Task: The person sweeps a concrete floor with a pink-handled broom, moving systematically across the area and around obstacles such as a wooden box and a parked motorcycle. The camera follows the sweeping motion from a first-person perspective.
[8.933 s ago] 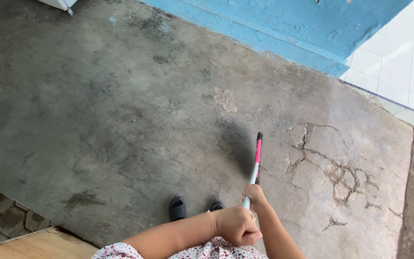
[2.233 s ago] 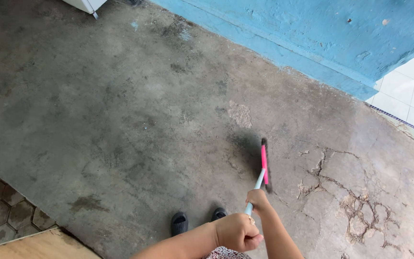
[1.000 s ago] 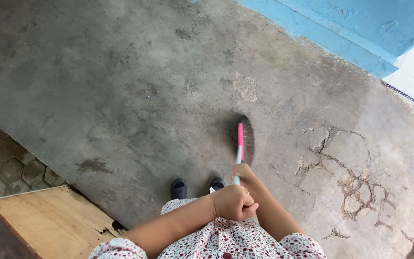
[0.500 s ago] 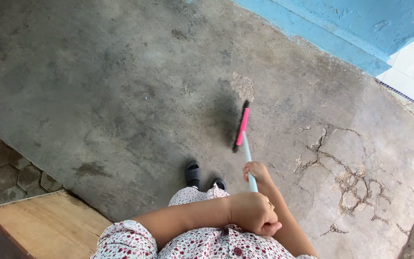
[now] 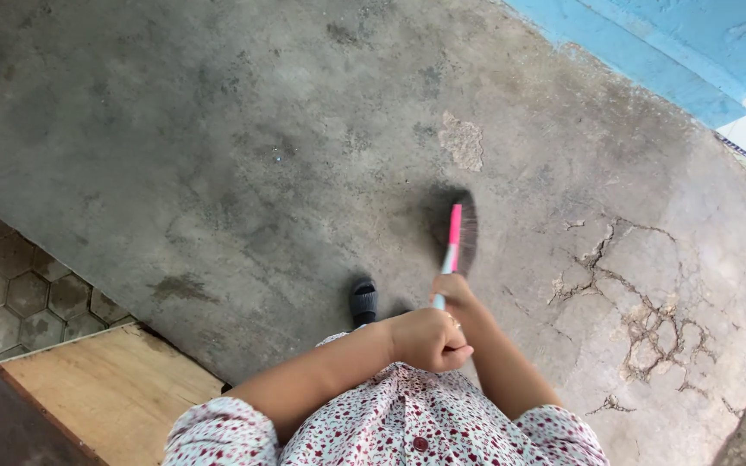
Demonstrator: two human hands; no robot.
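Grey concrete floor (image 5: 218, 129), stained, pale patch (image 5: 462, 141) ahead. Cracks (image 5: 641, 302) to right. Blue wall base (image 5: 649, 52) far upper right. Hexagonal pavers (image 5: 10, 285), wooden board (image 5: 105, 388) lower left. Daylight.

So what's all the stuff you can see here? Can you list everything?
broom: one, pink and pale blue handle with dark bristles, head on the floor just ahead of the feet
concrete floor: one, grey, fills most of the view, cracked at the right
light patch: one, pale, on the floor beyond the broom head
blue wall base: one, blue, top right
hexagon pavers: several, grey, at the left edge
wooden board: one, light brown, bottom left
shoe: one clearly seen, dark, below the broom
floral top: one, white with red flowers, bottom middle
left hand: one, closed on the top of the handle
right hand: one, gripping the handle lower down
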